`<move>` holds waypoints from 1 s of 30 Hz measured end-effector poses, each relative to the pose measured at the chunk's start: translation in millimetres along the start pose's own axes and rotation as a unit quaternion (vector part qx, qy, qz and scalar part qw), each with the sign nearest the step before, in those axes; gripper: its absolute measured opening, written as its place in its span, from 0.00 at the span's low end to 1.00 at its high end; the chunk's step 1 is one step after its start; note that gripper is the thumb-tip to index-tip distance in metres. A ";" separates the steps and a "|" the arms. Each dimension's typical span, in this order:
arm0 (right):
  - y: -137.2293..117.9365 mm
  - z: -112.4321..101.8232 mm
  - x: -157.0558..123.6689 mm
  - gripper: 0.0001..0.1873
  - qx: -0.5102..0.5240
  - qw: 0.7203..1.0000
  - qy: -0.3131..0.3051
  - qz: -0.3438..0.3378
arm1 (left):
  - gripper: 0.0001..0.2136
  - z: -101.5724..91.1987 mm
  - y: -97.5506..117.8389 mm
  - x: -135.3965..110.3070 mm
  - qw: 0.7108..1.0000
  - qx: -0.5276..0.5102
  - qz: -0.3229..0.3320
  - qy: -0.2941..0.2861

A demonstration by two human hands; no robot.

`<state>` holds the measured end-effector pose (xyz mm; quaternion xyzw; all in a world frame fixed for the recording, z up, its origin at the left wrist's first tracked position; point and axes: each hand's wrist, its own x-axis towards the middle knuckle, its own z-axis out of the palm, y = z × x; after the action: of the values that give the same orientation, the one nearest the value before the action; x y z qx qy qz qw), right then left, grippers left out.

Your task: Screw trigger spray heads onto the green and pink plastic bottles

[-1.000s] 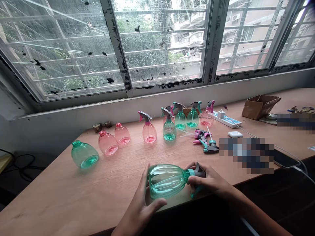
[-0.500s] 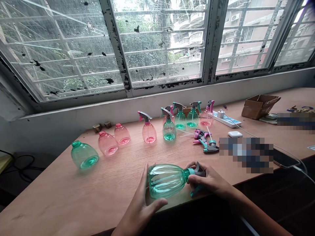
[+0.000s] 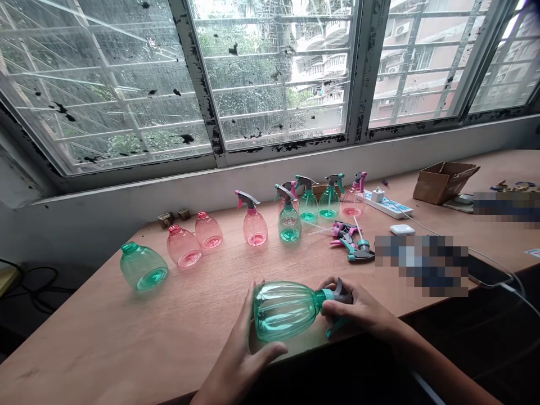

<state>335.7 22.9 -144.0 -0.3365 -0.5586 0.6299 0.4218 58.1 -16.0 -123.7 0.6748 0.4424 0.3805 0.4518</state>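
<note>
A green see-through spray bottle (image 3: 287, 309) lies on its side near the front edge of the wooden table (image 3: 126, 337). My left hand (image 3: 242, 351) cups its base, thumb under the body and fingers along the far side. My right hand (image 3: 358, 312) is closed round the grey and teal trigger head (image 3: 340, 295) at the bottle's neck. Both hands keep the bottle just above the table top.
A capless green bottle (image 3: 142, 267) and two capless pink bottles (image 3: 184, 246) lie at the left. Several capped spray bottles (image 3: 289, 216) stand further back. Loose trigger heads (image 3: 352, 242), a power strip (image 3: 386, 204), a cardboard box (image 3: 442, 181) and a phone on a cable (image 3: 485, 271) are at the right.
The bottle has turned slightly in my hands; its ribs sit differently. My hands stay in almost the same place.
</note>
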 end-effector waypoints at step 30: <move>-1.3 1.5 0.1 0.20 0.019 1.000 -0.002 0.006 | 0.42 -1.5 0.4 1.3 1.000 -0.012 0.014 -0.005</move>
<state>334.5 22.3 -142.5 -0.3304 -0.5450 0.6438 0.4235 57.2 -14.5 -122.7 0.6770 0.4265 0.3888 0.4567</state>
